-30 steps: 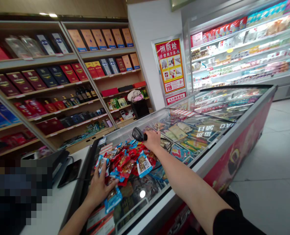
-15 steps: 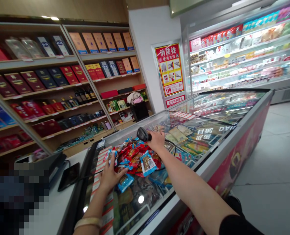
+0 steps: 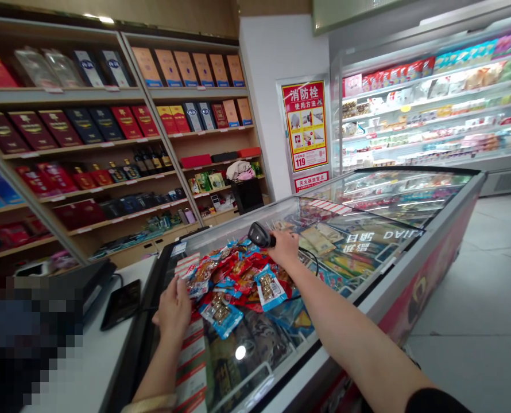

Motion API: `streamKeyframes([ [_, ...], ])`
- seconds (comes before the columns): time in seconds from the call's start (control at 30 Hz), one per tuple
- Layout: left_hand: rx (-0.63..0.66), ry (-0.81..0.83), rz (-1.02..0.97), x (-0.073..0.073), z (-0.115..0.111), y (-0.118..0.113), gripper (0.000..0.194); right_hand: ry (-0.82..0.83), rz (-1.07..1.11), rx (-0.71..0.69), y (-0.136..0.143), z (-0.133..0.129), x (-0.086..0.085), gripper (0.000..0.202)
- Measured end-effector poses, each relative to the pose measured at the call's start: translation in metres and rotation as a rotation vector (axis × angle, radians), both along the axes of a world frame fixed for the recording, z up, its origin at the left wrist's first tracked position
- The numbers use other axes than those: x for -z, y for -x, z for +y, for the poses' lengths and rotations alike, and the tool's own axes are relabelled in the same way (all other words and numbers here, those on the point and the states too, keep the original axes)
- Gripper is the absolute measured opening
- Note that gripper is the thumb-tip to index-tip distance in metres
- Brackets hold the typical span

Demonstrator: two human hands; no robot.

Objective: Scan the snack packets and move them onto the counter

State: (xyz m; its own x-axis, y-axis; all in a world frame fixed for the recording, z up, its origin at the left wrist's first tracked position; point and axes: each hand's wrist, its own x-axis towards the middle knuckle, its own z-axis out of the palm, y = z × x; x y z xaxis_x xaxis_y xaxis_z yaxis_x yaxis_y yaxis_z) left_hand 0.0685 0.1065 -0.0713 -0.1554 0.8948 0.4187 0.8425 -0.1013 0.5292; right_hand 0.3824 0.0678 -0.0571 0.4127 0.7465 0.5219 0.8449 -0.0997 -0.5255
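My right hand (image 3: 285, 248) is wrapped round the handle of a black barcode scanner (image 3: 260, 234), held over the far side of a heap of snack packets (image 3: 240, 272). The packets are small, shiny, red and blue, and lie on the glass lid of a chest freezer (image 3: 233, 361). A blue-edged packet (image 3: 221, 312) and another blue and clear packet (image 3: 270, 287) lie at the near side of the heap. Just left of the heap is my left hand (image 3: 174, 307), its fingers loosely bent and apart. Nothing shows in it, though some fingertips are hidden.
The scanner's black cable (image 3: 317, 267) loops over the glass. At left stands a white counter (image 3: 87, 355) with a dark tablet-like device (image 3: 122, 304) on it. Shelves of boxes and bottles (image 3: 104, 135) line the back; a lit fridge (image 3: 432, 109) is at the right.
My left hand has drawn left off the packets, its spread fingers now bent. The near packet it partly covered shows fully. The scanner stays in my right hand over the heap.
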Motion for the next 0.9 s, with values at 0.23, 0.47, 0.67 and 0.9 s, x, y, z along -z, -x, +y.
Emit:
streamKeyframes([
  [0.23,0.02,0.048,-0.035,-0.008,-0.004,-0.002,0.049,0.009,-0.033,0.011,0.004,-0.004,-0.004,0.026],
  [0.47,0.061,0.094,0.105,-0.015,-0.014,-0.017,0.052,-0.016,-0.065,0.023,0.004,-0.006,-0.007,0.028],
  [0.67,0.115,0.067,0.233,-0.009,-0.015,-0.021,0.061,-0.089,-0.08,0.032,0.006,-0.006,-0.008,0.028],
  [0.9,0.177,-0.026,0.036,-0.009,-0.007,-0.011,0.04,-0.15,-0.086,-0.022,0.014,-0.01,-0.012,0.024],
])
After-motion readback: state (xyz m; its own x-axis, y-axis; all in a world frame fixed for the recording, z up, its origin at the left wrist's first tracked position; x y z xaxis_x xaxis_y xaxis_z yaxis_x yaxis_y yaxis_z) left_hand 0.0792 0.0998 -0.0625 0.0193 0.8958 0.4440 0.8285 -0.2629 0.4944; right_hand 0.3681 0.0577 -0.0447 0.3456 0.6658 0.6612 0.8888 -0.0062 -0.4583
